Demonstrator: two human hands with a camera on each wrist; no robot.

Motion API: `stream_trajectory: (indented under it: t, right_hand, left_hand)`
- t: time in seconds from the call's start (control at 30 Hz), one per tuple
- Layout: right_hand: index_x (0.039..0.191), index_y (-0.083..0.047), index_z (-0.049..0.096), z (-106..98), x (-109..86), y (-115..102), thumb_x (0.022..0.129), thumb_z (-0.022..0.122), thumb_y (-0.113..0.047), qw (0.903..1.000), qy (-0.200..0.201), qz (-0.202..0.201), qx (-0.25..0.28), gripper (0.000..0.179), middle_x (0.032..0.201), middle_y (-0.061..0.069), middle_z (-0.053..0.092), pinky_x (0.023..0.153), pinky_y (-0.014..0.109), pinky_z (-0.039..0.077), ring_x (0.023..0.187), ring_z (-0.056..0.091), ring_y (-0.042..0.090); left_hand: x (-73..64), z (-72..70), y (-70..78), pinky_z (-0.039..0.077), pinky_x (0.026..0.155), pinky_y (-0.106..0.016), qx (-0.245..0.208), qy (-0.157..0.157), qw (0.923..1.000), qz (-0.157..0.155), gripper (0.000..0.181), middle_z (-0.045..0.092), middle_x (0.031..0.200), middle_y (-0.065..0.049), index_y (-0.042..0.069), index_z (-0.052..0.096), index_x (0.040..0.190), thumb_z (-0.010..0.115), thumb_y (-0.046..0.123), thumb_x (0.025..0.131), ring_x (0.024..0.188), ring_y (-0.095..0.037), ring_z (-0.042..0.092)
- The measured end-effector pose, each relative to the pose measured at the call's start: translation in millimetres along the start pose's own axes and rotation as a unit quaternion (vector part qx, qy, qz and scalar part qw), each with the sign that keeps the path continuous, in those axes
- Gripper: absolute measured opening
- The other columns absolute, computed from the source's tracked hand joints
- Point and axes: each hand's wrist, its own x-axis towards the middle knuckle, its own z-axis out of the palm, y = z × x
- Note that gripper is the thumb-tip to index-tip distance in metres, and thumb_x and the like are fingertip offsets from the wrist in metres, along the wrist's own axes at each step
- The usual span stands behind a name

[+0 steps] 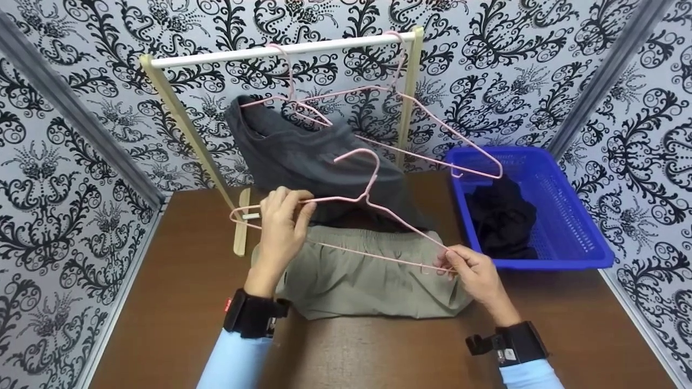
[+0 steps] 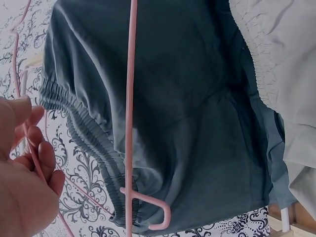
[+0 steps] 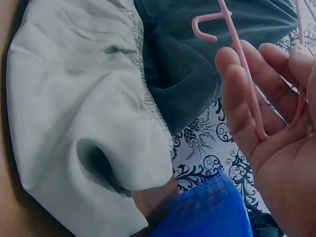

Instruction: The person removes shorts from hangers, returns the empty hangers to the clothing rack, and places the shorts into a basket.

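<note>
Fingers (image 1: 274, 200) of the left hand (image 1: 282, 229) curl over the upper wire of a pink hanger (image 1: 366, 197) near one end; those of the right hand (image 1: 476, 273) pinch its other end, thumb against fingertips. The hanger spans the gap between both sets of fingers, its hook pointing up and away from the person.

Behind the fingers stands a patterned wall (image 1: 513, 108); below them spreads a brown table (image 1: 346, 351). Farther off than the fingers, a rack (image 1: 227, 55) carries a white bar. To the right of the right fingers sits a blue basket (image 1: 562, 264). Just beyond the left fingers hangs a dark grey garment (image 1: 303, 156) with a gathered waist. Under the fingers, between the hands, lies a khaki garment (image 1: 373, 292). Black cloth (image 1: 503, 219) lies in the basket, beyond the right fingers. A bare pink hanger (image 1: 399, 93) hangs on the bar, beyond and between both sets of fingers.
</note>
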Motion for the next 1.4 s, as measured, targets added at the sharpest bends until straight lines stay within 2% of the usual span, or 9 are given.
stream_trajectory:
  t: [0.13, 0.33, 0.4, 0.53, 0.63, 0.83, 1.07, 1.23, 1.4]
  right_hand:
    - [0.090, 0.014, 0.066, -1, 2.3, -1, 0.101, 0.051, 0.012, 0.9996, 0.022, 0.008, 0.014, 0.019, 0.077, 0.011, 0.073, 0.050, 0.020, 0.052, 0.063, 0.071, 0.010]
    - [0.089, 0.015, 0.065, -6, 7.0, -3, 0.103, 0.050, 0.009, 0.9984, 0.049, 0.025, 0.014, 0.021, 0.076, 0.007, 0.073, 0.049, 0.019, 0.051, 0.064, 0.071, 0.008]
    - [0.090, 0.016, 0.065, -7, 8.3, -4, 0.104, 0.051, 0.007, 0.9976, 0.059, 0.033, 0.013, 0.022, 0.076, 0.004, 0.073, 0.049, 0.018, 0.051, 0.064, 0.072, 0.007]
    - [0.091, 0.020, 0.063, -9, 10.9, -7, 0.105, 0.051, 0.004, 0.9961, 0.069, 0.051, 0.022, 0.024, 0.076, 0.002, 0.072, 0.050, 0.018, 0.052, 0.064, 0.072, 0.008]
    - [0.091, 0.020, 0.063, -12, 12.7, -9, 0.105, 0.051, 0.002, 0.9944, 0.083, 0.063, 0.013, 0.026, 0.074, 0.002, 0.072, 0.049, 0.019, 0.052, 0.060, 0.070, 0.007]
    - [0.090, 0.016, 0.065, -19, 16.4, -11, 0.107, 0.050, -0.001, 0.9911, 0.114, 0.060, -0.033, 0.028, 0.072, 0.003, 0.073, 0.048, 0.019, 0.050, 0.055, 0.066, 0.008]
    - [0.092, 0.017, 0.064, -26, 21.1, -16, 0.107, 0.052, -0.007, 0.9857, 0.150, 0.076, -0.009, 0.031, 0.072, 0.004, 0.073, 0.049, 0.020, 0.049, 0.056, 0.068, 0.013]
    - [0.092, 0.019, 0.063, -30, 24.4, -17, 0.107, 0.051, -0.009, 0.9833, 0.167, 0.071, 0.012, 0.034, 0.071, 0.005, 0.073, 0.048, 0.020, 0.049, 0.054, 0.067, 0.013]
    - [0.093, 0.021, 0.060, -35, 26.4, -17, 0.108, 0.051, -0.011, 0.9784, 0.187, 0.080, 0.036, 0.036, 0.068, 0.005, 0.072, 0.046, 0.021, 0.048, 0.050, 0.064, 0.010]
  left_hand:
    - [-1.2, 1.0, -0.8, 0.038, 0.093, -0.052, 0.006, -0.014, 0.9999, 0.002, 0.018, 0.057, 0.090, -0.010, 0.002, 0.069, 0.109, 0.073, 0.010, 0.094, 0.088, -0.030, 0.053]
    - [-4.0, 2.8, -0.6, 0.029, 0.116, -0.060, 0.021, -0.013, 0.9994, 0.025, 0.035, 0.062, 0.124, -0.017, 0.001, 0.065, 0.131, 0.066, 0.020, 0.100, 0.121, -0.037, 0.055]
    - [-5.0, 3.1, -0.4, 0.024, 0.119, -0.062, 0.029, -0.012, 0.9989, 0.034, 0.040, 0.059, 0.134, -0.020, 0.001, 0.062, 0.136, 0.066, 0.021, 0.101, 0.129, -0.039, 0.052]
    - [-7.5, 1.6, 1.8, 0.024, 0.119, -0.063, 0.045, -0.015, 0.9979, 0.045, 0.046, 0.054, 0.145, -0.020, 0.002, 0.059, 0.141, 0.067, 0.018, 0.099, 0.139, -0.040, 0.046]
    - [-9.5, 0.9, 2.9, 0.023, 0.119, -0.064, 0.056, -0.021, 0.9971, 0.048, 0.049, 0.051, 0.148, -0.021, 0.002, 0.058, 0.143, 0.067, 0.018, 0.098, 0.143, -0.038, 0.043]
    - [-15.7, -0.4, 1.4, 0.020, 0.122, -0.060, 0.068, -0.034, 0.9962, 0.041, 0.050, 0.049, 0.152, -0.020, 0.002, 0.056, 0.145, 0.065, 0.020, 0.100, 0.146, -0.037, 0.040]
    - [-23.9, 2.2, -3.7, 0.018, 0.123, -0.057, 0.070, -0.048, 0.9960, 0.028, 0.052, 0.048, 0.153, -0.020, 0.002, 0.055, 0.146, 0.066, 0.020, 0.099, 0.146, -0.037, 0.039]
    - [-28.8, 4.7, -8.5, 0.019, 0.123, -0.058, 0.071, -0.055, 0.9956, 0.026, 0.050, 0.048, 0.153, -0.021, 0.002, 0.054, 0.147, 0.064, 0.021, 0.101, 0.146, -0.039, 0.040]
    - [-33.2, 6.7, -11.6, 0.020, 0.123, -0.058, 0.076, -0.057, 0.9952, 0.025, 0.053, 0.048, 0.153, -0.022, 0.002, 0.054, 0.147, 0.068, 0.017, 0.098, 0.146, -0.039, 0.040]
